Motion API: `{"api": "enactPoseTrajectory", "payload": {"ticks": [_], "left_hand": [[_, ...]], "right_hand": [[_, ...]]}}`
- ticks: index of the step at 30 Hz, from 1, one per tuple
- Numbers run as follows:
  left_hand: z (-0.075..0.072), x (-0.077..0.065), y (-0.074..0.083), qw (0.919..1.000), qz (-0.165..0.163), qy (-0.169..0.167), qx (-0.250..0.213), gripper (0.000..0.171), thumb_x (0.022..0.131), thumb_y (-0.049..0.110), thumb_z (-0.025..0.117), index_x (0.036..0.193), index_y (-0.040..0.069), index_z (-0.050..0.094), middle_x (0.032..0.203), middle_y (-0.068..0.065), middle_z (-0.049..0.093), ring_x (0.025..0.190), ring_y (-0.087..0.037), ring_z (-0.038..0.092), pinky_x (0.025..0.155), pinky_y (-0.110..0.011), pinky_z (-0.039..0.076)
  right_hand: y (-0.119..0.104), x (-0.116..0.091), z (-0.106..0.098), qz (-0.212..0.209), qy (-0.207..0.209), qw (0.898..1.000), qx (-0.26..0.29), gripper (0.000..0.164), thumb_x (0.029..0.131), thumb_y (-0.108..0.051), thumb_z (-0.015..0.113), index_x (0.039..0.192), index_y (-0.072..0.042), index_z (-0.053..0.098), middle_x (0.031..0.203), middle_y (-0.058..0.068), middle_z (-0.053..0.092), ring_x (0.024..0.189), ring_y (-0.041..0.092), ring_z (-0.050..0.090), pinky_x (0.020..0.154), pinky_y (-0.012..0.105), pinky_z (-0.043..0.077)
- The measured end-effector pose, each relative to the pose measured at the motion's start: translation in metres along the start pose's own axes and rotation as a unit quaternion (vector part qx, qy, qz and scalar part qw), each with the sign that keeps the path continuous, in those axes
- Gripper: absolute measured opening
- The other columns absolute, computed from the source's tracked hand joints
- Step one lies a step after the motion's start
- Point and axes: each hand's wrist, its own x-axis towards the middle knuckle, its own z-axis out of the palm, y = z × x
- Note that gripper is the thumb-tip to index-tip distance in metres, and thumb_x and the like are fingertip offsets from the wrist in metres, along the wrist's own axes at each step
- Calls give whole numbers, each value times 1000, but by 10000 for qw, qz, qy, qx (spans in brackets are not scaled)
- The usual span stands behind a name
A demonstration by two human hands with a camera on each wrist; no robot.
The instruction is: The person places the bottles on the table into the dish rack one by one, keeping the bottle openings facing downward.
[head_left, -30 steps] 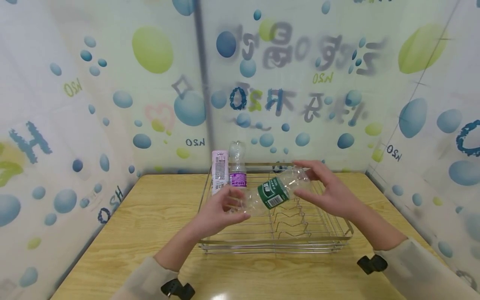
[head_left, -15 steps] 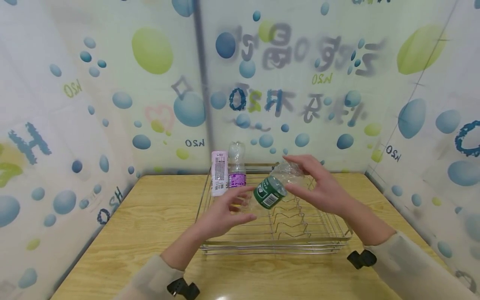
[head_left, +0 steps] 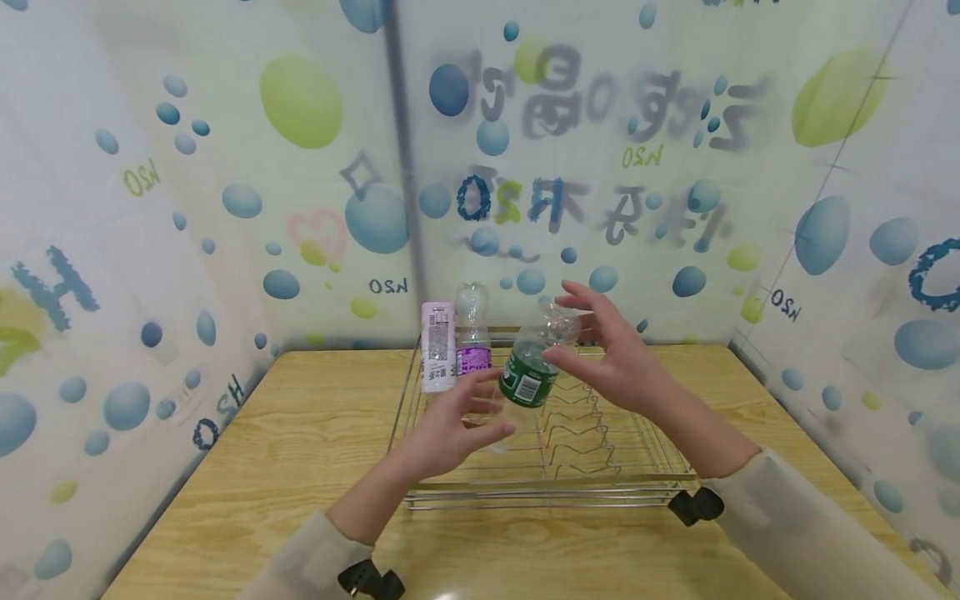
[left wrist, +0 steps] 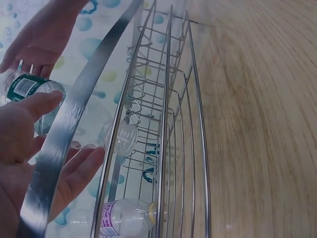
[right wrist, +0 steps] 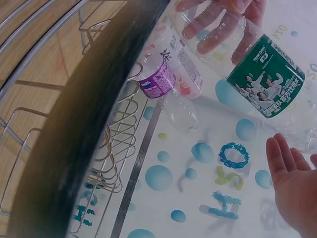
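Note:
A clear plastic bottle [head_left: 528, 380] with a green label hangs tilted, close to upright, above the wire rack. My left hand [head_left: 448, 427] grips its lower part, thumb towards me and fingers behind. Around the upper part my right hand [head_left: 611, 354] holds it, thumb by the label. In the right wrist view the green label [right wrist: 267, 77] faces the camera, the right hand [right wrist: 294, 193] touching one end. Left of the held bottle, in the rack, stand a clear bottle [head_left: 472, 321] with a purple label, cap end down, and a pale pink bottle [head_left: 437, 346].
The metal wire rack [head_left: 551, 481] sits on a wooden table [head_left: 300, 467], its wavy wire dividers [head_left: 581, 433] running down the middle. A patterned curtain [head_left: 525, 242] closes off the back and sides. Black cameras are strapped to both sleeves.
The green-labelled bottle has turned from a sideways slant to nearly upright. My right hand has moved left and up with it; the left hand has shifted slightly right.

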Motion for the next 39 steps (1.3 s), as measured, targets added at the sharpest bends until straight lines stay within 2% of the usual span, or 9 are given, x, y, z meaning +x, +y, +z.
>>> {"api": "enactPoseTrajectory", "payload": {"ticks": [5, 11, 16, 22, 30, 39], "left_hand": [[-2, 1, 0, 9997, 45, 147, -198, 76, 103, 27, 80, 167, 28, 38, 148, -14, 64, 135, -37, 67, 109, -57, 60], [-2, 1, 4, 9987, -67, 146, -489, 78, 104, 29, 79, 167, 37, 34, 147, -9, 64, 133, -34, 69, 107, -54, 62], [2, 0, 7, 9969, -195, 89, -753, 85, 105, 30, 78, 170, 39, 26, 149, -12, 60, 130, -32, 69, 101, -48, 65], [5, 2, 7, 9948, -196, 65, -1000, 89, 104, 25, 80, 171, 39, 23, 150, -16, 57, 124, -30, 73, 96, -43, 68], [6, 3, 7, 9945, -194, 55, -1029, 90, 103, 26, 80, 171, 38, 23, 149, -17, 56, 120, -30, 75, 93, -44, 68], [5, 0, 7, 9956, -138, 65, -921, 89, 103, 26, 80, 171, 37, 23, 150, -17, 57, 123, -33, 74, 97, -47, 67]], "right_hand": [[3, -3, 3, 391, -199, 9976, 536, 82, 110, -20, 69, 175, -19, 20, 168, 17, 45, 140, 40, 63, 115, 62, 54], [7, -6, 13, 606, -594, 9913, 1011, 82, 110, -19, 70, 175, -19, 20, 165, 21, 45, 140, 42, 64, 109, 48, 61], [8, -8, 26, 719, -812, 9861, 1258, 88, 107, -19, 73, 175, -18, 17, 164, 23, 40, 140, 45, 63, 107, 45, 63], [7, -7, 36, 834, -785, 9814, 1542, 96, 104, -15, 77, 176, -18, 13, 162, 24, 39, 141, 47, 62, 108, 47, 62], [6, -6, 44, 838, -680, 9796, 1695, 88, 103, -11, 79, 171, -16, 23, 154, 24, 49, 130, 38, 69, 103, 37, 64], [6, -7, 44, 772, -597, 9804, 1710, 87, 102, -10, 78, 170, -15, 25, 152, 24, 50, 124, 32, 70, 99, 30, 63]]}}
